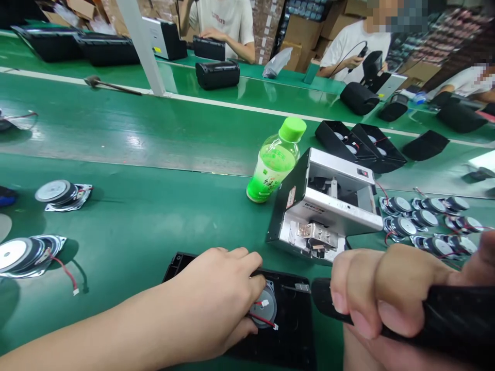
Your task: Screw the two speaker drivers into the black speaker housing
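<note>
While left hand (220, 299) presses speaker (263, 309) flat, right hand (382, 288) fisted, grip holding black tool (444, 319)

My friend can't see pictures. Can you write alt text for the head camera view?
A left hand presses a small speaker into a black housing while the right hand grips a black power tool. Behind, on the green table, stand a green bottle and a metal machine.

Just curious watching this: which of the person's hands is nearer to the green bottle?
Left. The left hand rests on the speaker just below the green bottle; the right hand, gripping a black tool, sits farther right.
</note>
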Demonstrator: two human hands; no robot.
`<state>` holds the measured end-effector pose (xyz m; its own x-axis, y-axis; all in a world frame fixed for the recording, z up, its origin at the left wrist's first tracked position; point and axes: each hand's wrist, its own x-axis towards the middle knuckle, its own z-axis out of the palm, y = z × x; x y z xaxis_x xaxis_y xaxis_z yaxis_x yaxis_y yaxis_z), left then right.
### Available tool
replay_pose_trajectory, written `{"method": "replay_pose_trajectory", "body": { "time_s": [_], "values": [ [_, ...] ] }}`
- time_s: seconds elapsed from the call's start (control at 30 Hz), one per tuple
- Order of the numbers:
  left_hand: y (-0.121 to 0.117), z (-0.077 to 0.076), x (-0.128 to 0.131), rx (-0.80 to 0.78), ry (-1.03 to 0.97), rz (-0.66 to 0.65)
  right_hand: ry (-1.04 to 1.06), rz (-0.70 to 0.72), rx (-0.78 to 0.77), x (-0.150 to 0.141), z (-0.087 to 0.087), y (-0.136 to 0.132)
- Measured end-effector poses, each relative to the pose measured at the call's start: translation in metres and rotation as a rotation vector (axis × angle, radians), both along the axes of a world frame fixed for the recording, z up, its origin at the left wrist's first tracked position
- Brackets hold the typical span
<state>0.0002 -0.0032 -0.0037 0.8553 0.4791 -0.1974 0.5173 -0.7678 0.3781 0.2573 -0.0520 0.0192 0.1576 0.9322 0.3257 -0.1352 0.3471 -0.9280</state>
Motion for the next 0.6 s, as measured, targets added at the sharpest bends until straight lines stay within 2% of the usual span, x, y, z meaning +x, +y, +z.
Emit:
{"method": "replay_pose_trajectory", "body": {
  "time_s": [0.2, 0.37, 0.6],
  "values": [
    [0.001, 0.003, 0.003, 0.011, 0.013, -0.011, 0.016, 0.066, -0.053, -0.019, -0.007, -0.003],
    [0.003, 0.004, 0.003, 0.016, 0.005, -0.012, 0.019, 0.189, -0.001, -0.024, -0.01, -0.003],
    [0.004, 0.006, 0.004, 0.011, 0.027, -0.02, 0.02, 0.173, -0.038, -0.027, -0.007, 0.004]
  ]
}}
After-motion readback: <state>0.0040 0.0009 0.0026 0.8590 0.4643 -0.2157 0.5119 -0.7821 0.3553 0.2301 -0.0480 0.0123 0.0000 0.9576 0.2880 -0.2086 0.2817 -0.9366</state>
